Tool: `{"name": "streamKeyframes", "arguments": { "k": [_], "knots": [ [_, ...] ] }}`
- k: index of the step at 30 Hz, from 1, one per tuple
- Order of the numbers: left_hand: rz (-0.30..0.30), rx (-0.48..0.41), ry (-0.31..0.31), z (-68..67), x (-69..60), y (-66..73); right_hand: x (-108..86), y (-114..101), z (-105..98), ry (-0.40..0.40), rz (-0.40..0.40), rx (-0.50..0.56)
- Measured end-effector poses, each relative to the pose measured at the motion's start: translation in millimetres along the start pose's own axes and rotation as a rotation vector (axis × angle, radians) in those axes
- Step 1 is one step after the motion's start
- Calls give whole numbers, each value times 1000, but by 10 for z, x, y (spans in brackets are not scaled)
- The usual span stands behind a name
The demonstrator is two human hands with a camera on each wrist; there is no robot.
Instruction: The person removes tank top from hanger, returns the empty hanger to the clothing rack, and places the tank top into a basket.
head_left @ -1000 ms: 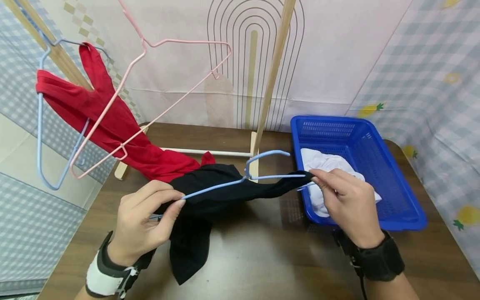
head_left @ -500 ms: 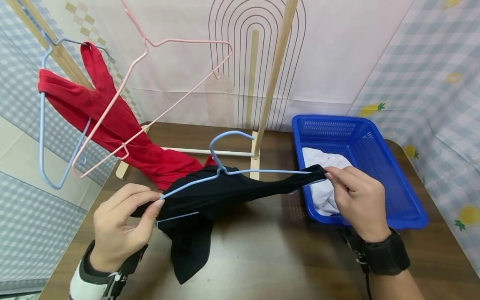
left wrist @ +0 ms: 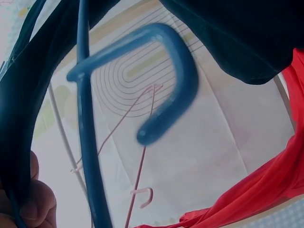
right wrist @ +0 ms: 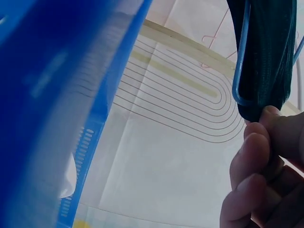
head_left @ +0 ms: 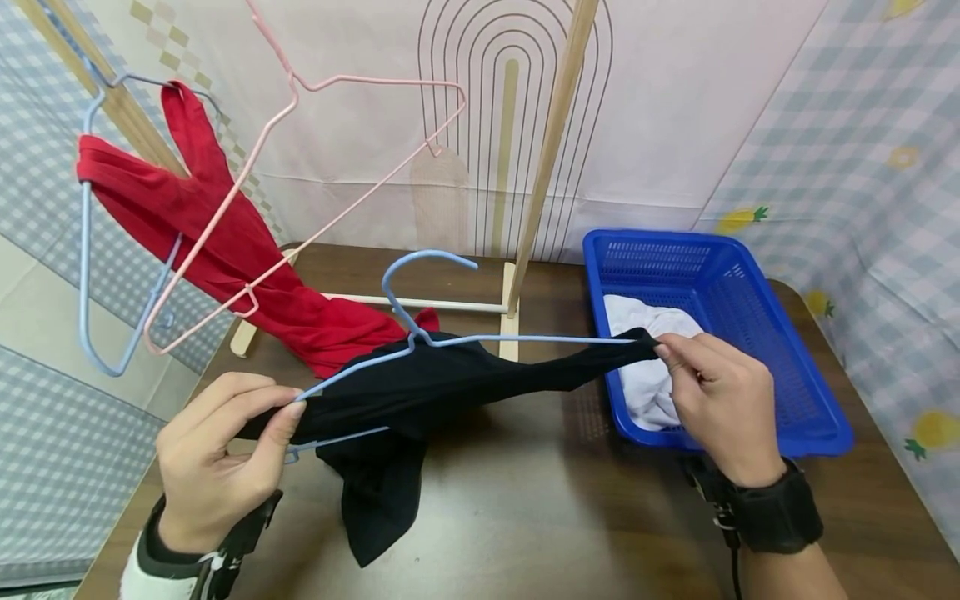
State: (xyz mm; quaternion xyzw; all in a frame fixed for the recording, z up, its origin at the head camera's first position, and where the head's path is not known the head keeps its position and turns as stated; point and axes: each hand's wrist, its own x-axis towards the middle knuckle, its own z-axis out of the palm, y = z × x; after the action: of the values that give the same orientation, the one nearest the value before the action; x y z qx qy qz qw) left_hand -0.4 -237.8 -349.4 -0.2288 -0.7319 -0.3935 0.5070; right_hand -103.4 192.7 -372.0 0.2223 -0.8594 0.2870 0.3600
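Black garment (head_left: 420, 392) on blue hanger (head_left: 417, 335), stretched between two pinching hands over the table.
Left hand (head_left: 221, 462) – thumb and fingers closed on hanger and cloth; right hand (head_left: 720, 400) pinches the garment's far end. Below, brown wood-grain tabletop (head_left: 517, 517), dull sheen; right, blue basket (head_left: 787, 321) containing white cloth (head_left: 643, 354). Beyond – wooden rack (head_left: 551, 150), red garment (head_left: 240, 242), arch-printed backdrop (head_left: 667, 108).

Homelike; laundry basket (head_left: 742, 325), clothes rack (head_left: 550, 158)
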Motion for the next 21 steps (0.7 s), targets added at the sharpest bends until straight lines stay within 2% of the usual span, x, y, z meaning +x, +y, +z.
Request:
{"name": "streamKeyframes", "arguments": {
  "k": [7, 13, 21],
  "knots": [
    [-37, -21, 23, -15, -26, 4, -52, 5, -2, -20, 15, -2],
    [-40, -28, 34, -11, -20, 12, -82, -1, 20, -25, 8, -13],
    [-41, -48, 51, -63, -88, -63, -127, -28, 61, -38, 1, -40]
  ]
}}
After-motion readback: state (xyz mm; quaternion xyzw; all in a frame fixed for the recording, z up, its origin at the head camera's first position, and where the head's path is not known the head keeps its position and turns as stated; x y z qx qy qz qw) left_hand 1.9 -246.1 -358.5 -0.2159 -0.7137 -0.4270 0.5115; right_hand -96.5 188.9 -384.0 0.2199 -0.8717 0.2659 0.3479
